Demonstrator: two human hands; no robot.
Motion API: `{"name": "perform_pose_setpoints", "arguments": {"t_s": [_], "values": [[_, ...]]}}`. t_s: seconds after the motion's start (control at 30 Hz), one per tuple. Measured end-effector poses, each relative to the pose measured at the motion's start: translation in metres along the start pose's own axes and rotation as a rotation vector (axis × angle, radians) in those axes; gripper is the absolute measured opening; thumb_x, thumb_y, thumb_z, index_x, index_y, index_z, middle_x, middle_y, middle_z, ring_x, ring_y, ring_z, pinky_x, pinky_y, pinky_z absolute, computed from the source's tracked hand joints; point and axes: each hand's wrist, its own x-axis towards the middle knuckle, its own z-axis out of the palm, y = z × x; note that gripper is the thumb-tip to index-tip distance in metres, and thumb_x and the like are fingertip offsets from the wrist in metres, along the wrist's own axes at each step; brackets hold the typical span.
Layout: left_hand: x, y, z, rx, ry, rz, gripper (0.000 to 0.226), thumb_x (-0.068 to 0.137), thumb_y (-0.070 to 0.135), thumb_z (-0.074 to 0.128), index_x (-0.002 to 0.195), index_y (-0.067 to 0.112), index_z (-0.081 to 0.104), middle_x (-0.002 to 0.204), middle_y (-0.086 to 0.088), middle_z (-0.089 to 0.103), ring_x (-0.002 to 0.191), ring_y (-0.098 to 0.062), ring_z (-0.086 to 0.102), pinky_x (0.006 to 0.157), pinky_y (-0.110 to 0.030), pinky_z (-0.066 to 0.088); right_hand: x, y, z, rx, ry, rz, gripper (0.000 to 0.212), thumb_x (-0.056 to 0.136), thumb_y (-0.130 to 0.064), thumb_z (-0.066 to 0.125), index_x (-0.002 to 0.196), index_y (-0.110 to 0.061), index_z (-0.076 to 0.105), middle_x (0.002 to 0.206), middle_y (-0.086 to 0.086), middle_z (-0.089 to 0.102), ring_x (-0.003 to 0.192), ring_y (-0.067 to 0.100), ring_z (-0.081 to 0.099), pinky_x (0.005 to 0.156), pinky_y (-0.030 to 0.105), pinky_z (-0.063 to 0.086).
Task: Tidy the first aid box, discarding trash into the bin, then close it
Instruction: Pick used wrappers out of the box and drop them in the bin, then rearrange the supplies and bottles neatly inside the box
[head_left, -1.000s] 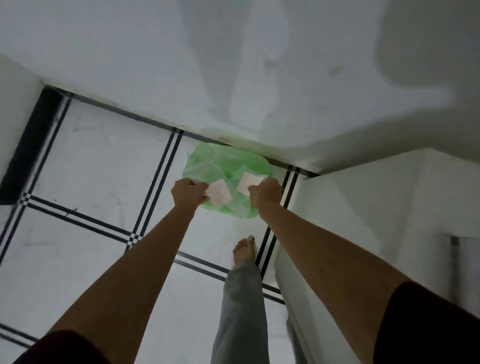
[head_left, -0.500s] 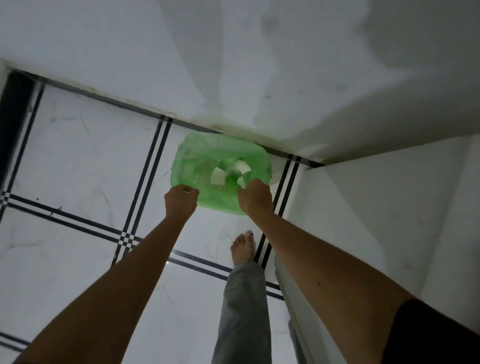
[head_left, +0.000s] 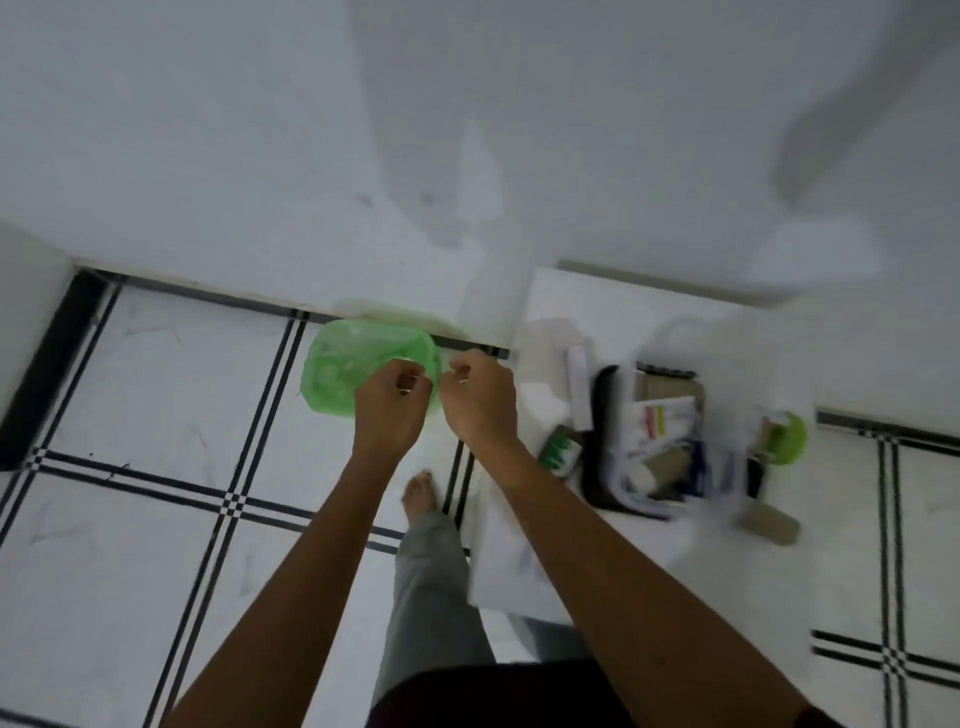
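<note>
The bin (head_left: 348, 364), lined with a green bag, stands on the tiled floor against the wall. My left hand (head_left: 389, 415) hovers over its near right edge with the fingers curled and nothing visible in them. My right hand (head_left: 480, 402) is just right of the bin, also curled and empty. The first aid box (head_left: 597, 415) lies open on a low white table (head_left: 514, 551) to the right, packed with blurred packets and tubes. Both hands are well left of the box.
A green and white small carton (head_left: 560, 453) and a white packet (head_left: 579, 387) lie left of the box. A green-lidded item (head_left: 788, 437) and a tan roll (head_left: 770, 524) lie to its right. My bare foot (head_left: 421, 493) stands beside the table.
The white paper pieces left my hands and dropped into the bin. My hands drew back and closer together. The view swung right, bringing the table and open box into sight.
</note>
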Motion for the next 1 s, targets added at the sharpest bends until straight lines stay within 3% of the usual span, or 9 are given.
{"name": "perform_pose_setpoints", "arguments": {"t_s": [0.2,0.3,0.4,0.53,0.63,0.8,0.93,1.0], "values": [[-0.123,0.057,0.036,0.094,-0.093,0.113,0.015,0.085,0.013,0.060,0.090,0.002,0.068,0.083,-0.007,0.067,0.076,-0.014,0.057,0.058,-0.013,0.035,-0.085,0.047,-0.127,-0.043,0.074,-0.073,0.019,0.085,-0.014,0.059,0.102,-0.011,0.067,0.100,0.005,0.071,0.093,0.019,0.065,0.079,0.029,0.051],[-0.161,0.059,0.063,0.194,-0.212,0.053,0.014,0.083,0.017,0.059,0.086,0.005,0.066,0.085,-0.010,0.068,0.079,-0.024,0.061,0.066,-0.024,0.037,-0.113,0.074,-0.166,-0.062,0.080,-0.048,0.017,0.088,-0.010,0.059,0.102,-0.008,0.067,0.097,0.003,0.068,0.089,0.013,0.061,0.073,0.022,0.045],[-0.185,0.056,0.088,0.279,-0.286,0.020,0.017,0.081,0.017,0.059,0.089,0.003,0.066,0.089,-0.013,0.069,0.085,-0.028,0.062,0.068,-0.025,0.039,-0.129,0.100,-0.186,-0.051,0.088,-0.015,0.016,0.085,-0.008,0.060,0.098,-0.005,0.068,0.102,0.011,0.068,0.091,0.024,0.066,0.075,0.030,0.052],[-0.200,0.039,0.108,0.335,-0.288,-0.048,0.024,0.080,0.020,0.065,0.094,0.001,0.062,0.090,-0.014,0.064,0.083,-0.027,0.059,0.068,-0.027,0.039,-0.137,0.131,-0.192,-0.057,0.107,0.046,0.018,0.082,-0.007,0.061,0.098,-0.004,0.068,0.099,0.012,0.070,0.093,0.027,0.065,0.073,0.026,0.046],[-0.194,0.017,0.117,0.354,-0.270,-0.162,0.047,0.075,0.026,0.073,0.108,-0.002,0.056,0.110,-0.018,0.061,0.101,-0.033,0.059,0.077,-0.032,0.043,-0.136,0.146,-0.197,-0.053,0.158,0.075,0.017,0.081,-0.008,0.062,0.096,-0.005,0.068,0.097,0.010,0.070,0.090,0.023,0.063,0.073,0.026,0.045],[-0.185,-0.001,0.136,0.430,-0.224,-0.271,0.084,0.061,0.044,0.084,0.120,0.000,0.044,0.118,-0.019,0.049,0.113,-0.036,0.051,0.093,-0.046,0.046,-0.119,0.172,-0.207,-0.072,0.175,0.149,0.004,0.083,-0.008,0.063,0.085,-0.012,0.065,0.083,0.007,0.066,0.080,0.021,0.062,0.076,0.031,0.053],[-0.168,-0.005,0.149,0.437,-0.238,-0.295,0.088,0.053,0.049,0.087,0.119,0.007,0.046,0.113,-0.014,0.055,0.110,-0.032,0.056,0.093,-0.051,0.050,-0.106,0.176,-0.215,-0.068,0.170,0.142,0.009,0.079,-0.010,0.067,0.074,-0.013,0.060,0.069,0.004,0.061,0.066,0.018,0.058,0.067,0.029,0.052],[-0.161,-0.007,0.153,0.466,-0.282,-0.318,0.080,0.052,0.052,0.085,0.112,0.012,0.052,0.107,-0.008,0.060,0.105,-0.029,0.059,0.093,-0.051,0.049,-0.102,0.179,-0.222,-0.056,0.193,0.147,0.009,0.079,-0.010,0.066,0.074,-0.011,0.059,0.068,0.004,0.060,0.063,0.016,0.056,0.061,0.024,0.049]]}}
